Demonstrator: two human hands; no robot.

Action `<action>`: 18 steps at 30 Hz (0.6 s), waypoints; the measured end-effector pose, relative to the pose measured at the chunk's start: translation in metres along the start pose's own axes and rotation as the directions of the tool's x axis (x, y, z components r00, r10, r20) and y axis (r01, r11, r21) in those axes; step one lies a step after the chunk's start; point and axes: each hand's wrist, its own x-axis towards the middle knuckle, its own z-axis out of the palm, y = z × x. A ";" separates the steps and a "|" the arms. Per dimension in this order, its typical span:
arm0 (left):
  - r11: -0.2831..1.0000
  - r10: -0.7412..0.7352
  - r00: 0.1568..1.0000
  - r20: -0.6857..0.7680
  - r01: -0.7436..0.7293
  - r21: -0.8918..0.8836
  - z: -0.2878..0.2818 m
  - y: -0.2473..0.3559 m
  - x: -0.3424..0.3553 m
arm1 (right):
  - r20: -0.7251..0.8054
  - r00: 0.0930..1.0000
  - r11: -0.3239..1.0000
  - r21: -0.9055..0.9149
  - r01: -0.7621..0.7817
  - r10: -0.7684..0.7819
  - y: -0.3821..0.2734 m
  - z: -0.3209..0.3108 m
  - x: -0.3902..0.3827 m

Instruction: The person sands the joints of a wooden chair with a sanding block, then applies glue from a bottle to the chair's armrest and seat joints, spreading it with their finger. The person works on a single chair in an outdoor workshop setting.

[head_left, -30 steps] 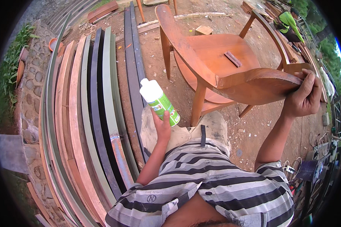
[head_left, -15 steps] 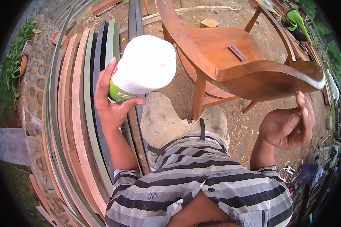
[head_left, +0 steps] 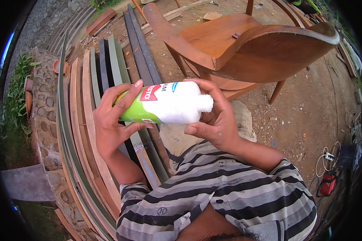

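A white plastic glue bottle with a green and red label lies sideways in front of my chest. My left hand is wrapped round its bottom end, thumb on the near side. At the other end my right hand curves round the bottle's shoulder, fingers behind and thumb at the near edge. The whitish, ridged neck points to the right, between the right thumb and fingers. Just beyond stands a brown wooden armchair, its curved back toward me, with a small brown piece on the seat.
Long wooden boards and green and dark bars lie stacked on my left. A stone wall runs beyond them. On the dirt ground at right are a white cord with a socket and a red tool or case.
The bottle has tipped from pointing away to lying sideways, neck to the right. My right hand has come in from the right and taken hold of it. The view has shifted.
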 end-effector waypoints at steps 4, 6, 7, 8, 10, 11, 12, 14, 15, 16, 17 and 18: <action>0.974 -0.069 0.953 -0.295 0.000 -0.228 0.007 -0.034 -0.008 | -0.005 0.990 0.990 -0.015 0.139 -0.139 0.001 0.023 0.018; 0.669 -0.448 0.783 -0.432 -0.027 -0.743 0.040 -0.033 -0.009 | -0.036 0.983 0.983 0.022 0.180 -0.179 0.005 0.035 0.028; 0.477 -0.610 0.701 -0.369 -0.048 -0.878 0.052 -0.033 -0.011 | -0.050 0.979 0.979 0.040 0.201 -0.199 0.007 0.041 0.034; 0.227 -0.641 0.728 -0.241 -0.120 -0.966 0.066 -0.030 -0.012 | -0.031 0.964 0.963 0.058 0.265 -0.263 0.009 0.042 0.040; -0.096 -0.622 0.777 -0.094 -0.195 -0.976 0.086 -0.019 -0.005 | -0.036 0.968 0.965 0.081 0.249 -0.247 0.021 0.044 0.048; -0.146 -0.599 0.796 -0.082 -0.209 -0.967 0.088 -0.006 0.007 | -0.042 0.970 0.966 0.088 0.244 -0.241 0.025 0.043 0.053; -0.189 -0.577 0.814 -0.070 -0.217 -0.958 0.083 0.003 0.016 | -0.035 0.973 0.967 0.107 0.229 -0.227 0.028 0.042 0.054; -0.174 -0.622 0.773 -0.129 -0.296 -0.939 0.077 0.003 0.036 | -0.034 0.978 0.970 0.125 0.208 -0.206 0.031 0.036 0.050; -0.157 -0.646 0.747 -0.159 -0.333 -0.930 0.073 0.001 0.048 | -0.046 0.954 0.955 -0.023 0.295 -0.296 0.030 0.029 0.043; -0.078 -0.642 0.733 -0.225 -0.355 -0.932 0.064 -0.007 0.065 | -0.048 0.920 0.910 -0.176 0.375 -0.389 0.026 0.016 0.033; 0.067 -0.637 0.708 -0.305 -0.343 -0.937 0.060 -0.008 0.077 | -0.036 0.878 0.836 -0.327 0.441 -0.478 0.020 0.002 0.026; 0.167 -0.602 0.713 -0.360 -0.328 -0.930 0.059 -0.008 0.088 | 0.050 0.757 0.645 -0.488 0.587 -0.651 0.008 -0.012 0.025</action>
